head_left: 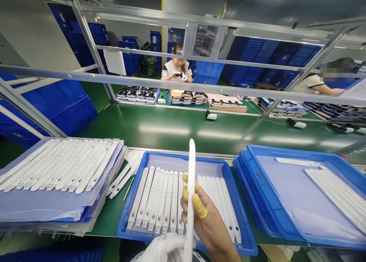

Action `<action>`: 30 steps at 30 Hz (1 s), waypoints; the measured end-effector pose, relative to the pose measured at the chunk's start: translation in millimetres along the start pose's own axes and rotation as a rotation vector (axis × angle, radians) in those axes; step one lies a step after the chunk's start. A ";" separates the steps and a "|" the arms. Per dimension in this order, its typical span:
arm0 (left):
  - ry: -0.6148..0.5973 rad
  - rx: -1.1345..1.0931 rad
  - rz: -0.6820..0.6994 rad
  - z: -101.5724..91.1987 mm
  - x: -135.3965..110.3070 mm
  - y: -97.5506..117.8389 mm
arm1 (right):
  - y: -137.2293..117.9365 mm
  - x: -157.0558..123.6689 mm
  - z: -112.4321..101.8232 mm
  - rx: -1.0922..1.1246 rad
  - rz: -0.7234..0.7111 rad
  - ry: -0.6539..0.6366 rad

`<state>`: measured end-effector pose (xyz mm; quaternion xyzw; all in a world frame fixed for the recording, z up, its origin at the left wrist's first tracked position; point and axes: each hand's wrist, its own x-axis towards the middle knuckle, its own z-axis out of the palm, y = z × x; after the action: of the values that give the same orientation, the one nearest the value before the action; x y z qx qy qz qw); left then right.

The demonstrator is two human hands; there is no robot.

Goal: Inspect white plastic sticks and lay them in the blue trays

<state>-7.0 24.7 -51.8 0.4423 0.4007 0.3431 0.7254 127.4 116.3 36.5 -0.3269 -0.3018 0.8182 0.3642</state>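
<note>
Held edge-on above the middle tray is a long, slim white plastic strip (191, 170) with a rounded upper end. My right hand (204, 220), with yellow finger cots on the fingertips and thumb, pinches it around mid-length. My left hand (164, 248), in a white glove, closes on its lower end at the bottom of the view; part of those fingers is hidden. Beneath them, a blue tray (121, 220) carries several similar white strips (156, 201) in a row, those at left showing a dark hole near the lower end.
At left, a stack of lined sheets bears more strips (65, 164). Loose strips (122, 178) and a thin tool (128, 188) lie beside the tray. Stacked blue trays (274, 216) stand right. Beyond a metal frame (160, 81) and green conveyor (166, 121), two people work.
</note>
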 end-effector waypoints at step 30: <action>-0.022 -0.391 0.039 14.9 -16.9 28.2 | -11.9 16.9 17.4 0.138 -0.120 0.016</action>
<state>-5.4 15.4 -17.0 0.3044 0.3100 0.4233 0.7950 110.2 131.8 50.4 -0.2889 -0.2607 0.8111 0.4366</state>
